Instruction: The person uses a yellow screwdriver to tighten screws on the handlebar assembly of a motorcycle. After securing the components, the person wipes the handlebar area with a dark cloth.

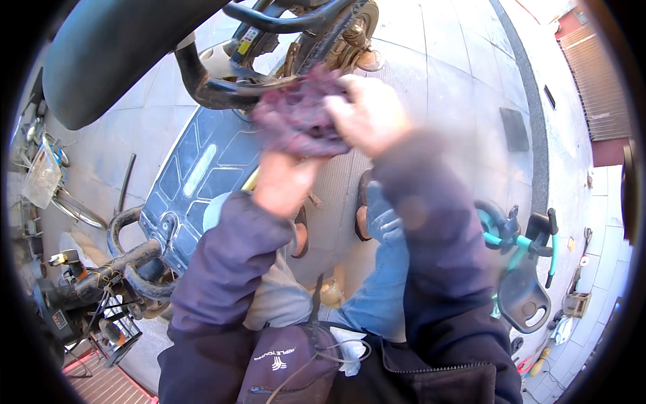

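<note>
A crumpled dark purple-red cloth [299,114] is bunched between my two hands, blurred by motion. My left hand [289,180] grips it from below, with its fingers hidden in the folds. At the cloth's right side, my right hand [370,114] is closed on it, also smeared by motion. Just beyond the cloth are the black tube frame [222,94] and rear wheel [367,23] of an electric scooter. Its dark blue footboard [202,165] lies left of my hands, and its dark seat [128,57] fills the upper left.
The scooter's handlebar column [87,289] stands at the lower left. Farther left is a bicycle [74,209] with a basket, near a dark rod [126,182]. A teal and black child's tricycle [525,269] is at my right. A waist bag [289,367] hangs before me.
</note>
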A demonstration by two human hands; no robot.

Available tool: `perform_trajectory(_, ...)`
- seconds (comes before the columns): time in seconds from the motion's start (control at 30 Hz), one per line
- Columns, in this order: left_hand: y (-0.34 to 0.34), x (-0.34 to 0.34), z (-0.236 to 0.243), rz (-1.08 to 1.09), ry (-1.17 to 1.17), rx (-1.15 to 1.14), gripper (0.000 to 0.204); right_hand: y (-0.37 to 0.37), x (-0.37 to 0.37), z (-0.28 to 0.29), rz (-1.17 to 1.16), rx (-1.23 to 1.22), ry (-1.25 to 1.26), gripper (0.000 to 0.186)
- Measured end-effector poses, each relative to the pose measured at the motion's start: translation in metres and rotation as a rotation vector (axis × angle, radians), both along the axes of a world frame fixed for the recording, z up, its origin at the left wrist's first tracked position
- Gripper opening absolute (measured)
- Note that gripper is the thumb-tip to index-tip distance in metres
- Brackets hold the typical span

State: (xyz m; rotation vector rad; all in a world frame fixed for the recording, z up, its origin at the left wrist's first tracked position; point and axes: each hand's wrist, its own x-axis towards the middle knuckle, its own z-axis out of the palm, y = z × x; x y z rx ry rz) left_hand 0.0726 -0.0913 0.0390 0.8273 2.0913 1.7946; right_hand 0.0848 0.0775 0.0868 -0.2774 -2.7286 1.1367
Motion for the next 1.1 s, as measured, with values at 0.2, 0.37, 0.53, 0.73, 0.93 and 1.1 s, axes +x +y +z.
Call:
perform_trajectory(0.2, -0.085, 0.008, -0.005, 0.114, 0.303, -0.368, 0.037, -0.059, 0.002, -0.004, 0.334, -0.204, -0.112, 0.030)
perform_trajectory(0.37, -0.106, 0.025, -0.030, 0.401, -0.137, 0.085, 0.047, -0.099, 0.013, -0.003, 0.475, -0.143, -0.265, 0.033)
perform_trajectory(0.53, -0.111, 0.003, -0.028, 0.620, -0.614, 0.219, 0.031, -0.114, 0.029, -0.022, 0.525, 0.057, -0.214, 0.028)
perform_trajectory(0.73, -0.083, -0.040, -0.057, 0.310, -0.867, 0.701, 0.042, -0.109, 0.035, -0.013, 0.687, 0.016, -0.124, 0.027)
perform_trajectory(0.93, -0.037, -0.069, -0.068, 0.217, -0.950, 1.165, 0.035, -0.103, 0.039, -0.010, 0.659, 0.050, -0.129, 0.029)
perform_trajectory(1.1, -0.008, -0.072, -0.058, 0.236, -0.879, 1.268, 0.043, -0.093, 0.046, -0.015, 0.611, 0.066, -0.071, 0.029)
